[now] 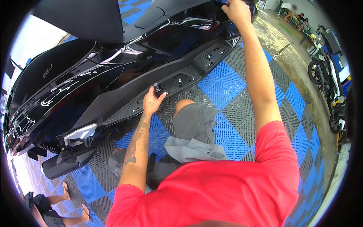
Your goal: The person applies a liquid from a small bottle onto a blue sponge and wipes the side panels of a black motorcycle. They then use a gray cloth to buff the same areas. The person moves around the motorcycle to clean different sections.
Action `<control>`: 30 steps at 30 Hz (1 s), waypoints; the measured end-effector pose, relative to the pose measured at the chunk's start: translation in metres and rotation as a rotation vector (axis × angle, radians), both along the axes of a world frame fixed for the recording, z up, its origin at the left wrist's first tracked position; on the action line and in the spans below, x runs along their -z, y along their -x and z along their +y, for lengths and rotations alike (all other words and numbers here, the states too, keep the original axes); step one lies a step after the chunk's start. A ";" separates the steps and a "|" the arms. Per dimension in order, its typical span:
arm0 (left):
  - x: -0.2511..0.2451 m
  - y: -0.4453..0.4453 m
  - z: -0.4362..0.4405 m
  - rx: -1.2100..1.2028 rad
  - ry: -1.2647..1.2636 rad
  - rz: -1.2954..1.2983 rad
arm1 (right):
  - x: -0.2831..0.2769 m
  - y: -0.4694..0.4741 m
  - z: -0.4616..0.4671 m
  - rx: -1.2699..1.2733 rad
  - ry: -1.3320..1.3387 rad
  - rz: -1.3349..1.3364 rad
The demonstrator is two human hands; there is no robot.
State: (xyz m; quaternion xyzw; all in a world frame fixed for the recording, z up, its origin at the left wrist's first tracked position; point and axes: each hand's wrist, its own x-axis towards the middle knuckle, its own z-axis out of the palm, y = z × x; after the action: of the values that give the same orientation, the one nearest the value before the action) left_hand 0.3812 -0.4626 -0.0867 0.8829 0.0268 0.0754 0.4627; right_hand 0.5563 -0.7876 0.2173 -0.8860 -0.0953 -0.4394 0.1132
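Observation:
A glossy black maxi scooter stretches across the upper left, its dark footboard facing me. Low over that footboard, my left hand grips a small dark bottle between thumb and fingers. My right arm reaches up to the picture's top edge, where my right hand is curled against the scooter's front bodywork. What lies under those fingers is hidden. A grey cloth is draped across my lap, over dark shorts.
Blue and grey slatted tiles cover the floor. The scooter's exhaust muffler juts out at lower left, near a person's sandalled feet. Another motorcycle stands at right. People sit in the far corner, near a pale hose.

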 end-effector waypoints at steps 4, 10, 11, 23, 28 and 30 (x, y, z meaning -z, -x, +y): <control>0.015 0.002 0.013 -0.042 -0.006 -0.067 | 0.033 -0.009 0.054 -0.113 0.106 -0.157; 0.020 -0.001 0.014 -0.001 0.077 -0.067 | 0.048 0.008 0.079 -0.201 0.298 -0.070; 0.019 0.000 0.017 0.003 0.091 -0.060 | 0.043 0.003 0.058 -0.162 0.280 -0.037; 0.024 -0.001 0.020 -0.011 0.087 -0.129 | 0.049 0.002 0.023 -0.138 0.088 -0.130; 0.013 -0.003 0.012 -0.082 0.014 -0.024 | 0.043 0.007 0.059 -0.322 0.299 -0.048; 0.014 -0.004 0.011 -0.111 0.021 -0.077 | 0.026 -0.014 0.026 -0.181 0.224 0.047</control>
State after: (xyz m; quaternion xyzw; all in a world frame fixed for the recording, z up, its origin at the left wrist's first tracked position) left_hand 0.3849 -0.4518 -0.1010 0.8717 0.0586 0.1346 0.4676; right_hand 0.5701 -0.7617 0.1911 -0.8909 -0.2206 -0.3932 0.0550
